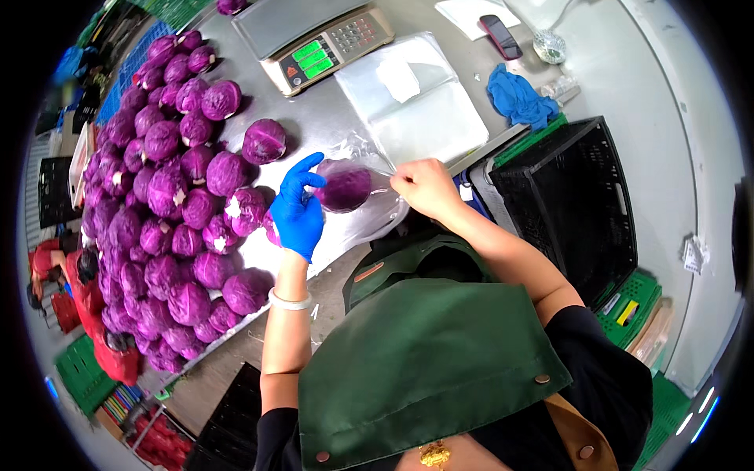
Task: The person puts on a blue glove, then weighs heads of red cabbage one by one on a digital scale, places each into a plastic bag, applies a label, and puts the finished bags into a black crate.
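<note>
A purple cabbage [346, 188] sits inside a clear plastic bag [382, 210] over the table's near edge. My right hand [428, 188], bare, is closed in a pinch on the bag's edge, to the right of the cabbage. My left hand [300, 208], in a blue glove, is at the cabbage's left side with its fingers curved and apart. Whether its fingertips touch the bag I cannot tell. A stack of flat clear bags [428, 106] lies just beyond my right hand. A loose cabbage [265, 141] rests beyond my left hand.
A large heap of purple cabbages [166, 191] covers the table's left side. At the back stands a scale [326, 51] with a lit green display. A phone [500, 37] and a crumpled blue glove [520, 97] lie back right. A black crate [569, 208] stands at my right.
</note>
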`<action>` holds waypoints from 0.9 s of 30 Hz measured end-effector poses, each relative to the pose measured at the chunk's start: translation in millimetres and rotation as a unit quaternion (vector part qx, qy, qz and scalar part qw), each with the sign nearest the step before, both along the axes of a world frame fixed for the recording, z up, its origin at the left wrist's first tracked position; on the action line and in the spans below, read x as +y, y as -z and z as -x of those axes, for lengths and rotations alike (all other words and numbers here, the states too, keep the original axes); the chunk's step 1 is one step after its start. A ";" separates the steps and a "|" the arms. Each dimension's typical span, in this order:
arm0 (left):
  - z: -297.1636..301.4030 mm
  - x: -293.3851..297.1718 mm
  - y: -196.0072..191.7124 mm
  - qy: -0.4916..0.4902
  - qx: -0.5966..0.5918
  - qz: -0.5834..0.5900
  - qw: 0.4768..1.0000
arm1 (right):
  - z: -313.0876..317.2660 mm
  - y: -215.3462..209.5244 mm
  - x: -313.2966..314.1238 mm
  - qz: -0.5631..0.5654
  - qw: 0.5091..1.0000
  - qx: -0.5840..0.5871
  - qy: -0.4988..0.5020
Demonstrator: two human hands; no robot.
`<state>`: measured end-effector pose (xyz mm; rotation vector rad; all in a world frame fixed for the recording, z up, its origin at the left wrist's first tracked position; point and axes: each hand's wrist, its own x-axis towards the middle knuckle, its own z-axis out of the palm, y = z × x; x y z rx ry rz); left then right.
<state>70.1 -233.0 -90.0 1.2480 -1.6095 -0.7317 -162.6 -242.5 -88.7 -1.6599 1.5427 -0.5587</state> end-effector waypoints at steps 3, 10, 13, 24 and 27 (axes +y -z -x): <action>6.9 32.3 7.1 -0.122 -0.074 -0.001 0.990 | 27.2 19.4 31.3 -0.014 0.995 0.061 -0.073; 13.4 135.2 55.8 -0.156 -0.423 -0.342 0.825 | 71.5 57.7 89.8 -0.059 0.980 0.072 -0.174; 25.7 171.1 56.8 -0.182 -0.359 -0.323 0.856 | 84.0 48.0 94.0 -0.131 0.960 0.141 -0.202; 81.1 165.3 34.4 -0.111 -0.425 -0.307 0.844 | -23.8 -8.8 143.4 0.204 0.891 -0.139 -0.381; 82.4 170.1 30.1 -0.104 -0.406 -0.304 0.856 | -20.6 -9.6 148.7 0.198 0.903 -0.117 -0.364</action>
